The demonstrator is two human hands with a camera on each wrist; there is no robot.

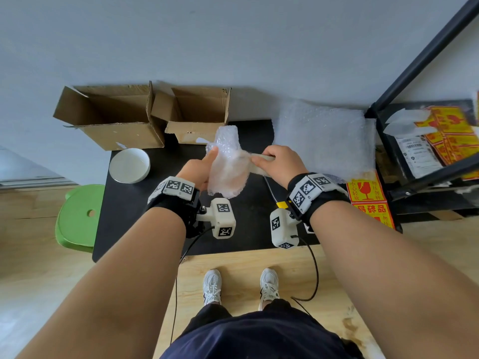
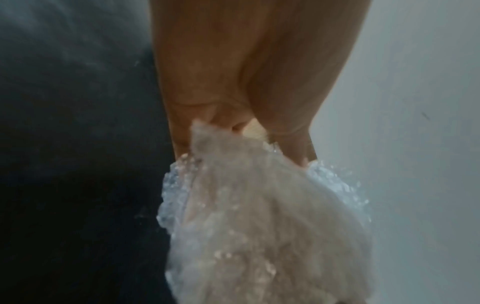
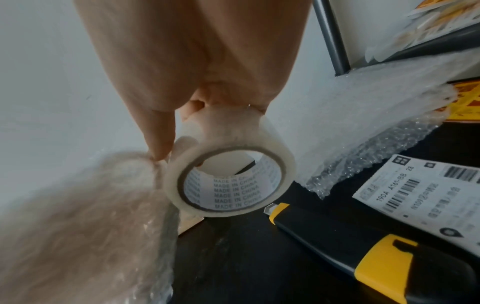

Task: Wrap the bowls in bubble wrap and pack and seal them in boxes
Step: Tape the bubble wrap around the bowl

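While the left hand [image 1: 198,167] grips the wrapped bowl [image 1: 226,167], the right hand [image 1: 281,161] holds tape [image 3: 230,174] against it; next, likely wind it round.

Black bench [image 1: 134,203]; brown cardboard boxes [image 1: 116,117]; white bowl [image 1: 129,165]; clear bubble wrap [image 1: 324,141], dotted; green stool [image 1: 77,218]; yellow-and-black knife [image 3: 363,257]; translucent tape roll [image 3: 231,179]; red-and-yellow stickers [image 1: 366,193].

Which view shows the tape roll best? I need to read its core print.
The right wrist view: the tape roll faces the camera, core print reading MADE IN CHINA. The head view shows only its edge under the right hand; the left wrist view barely glimpses it.
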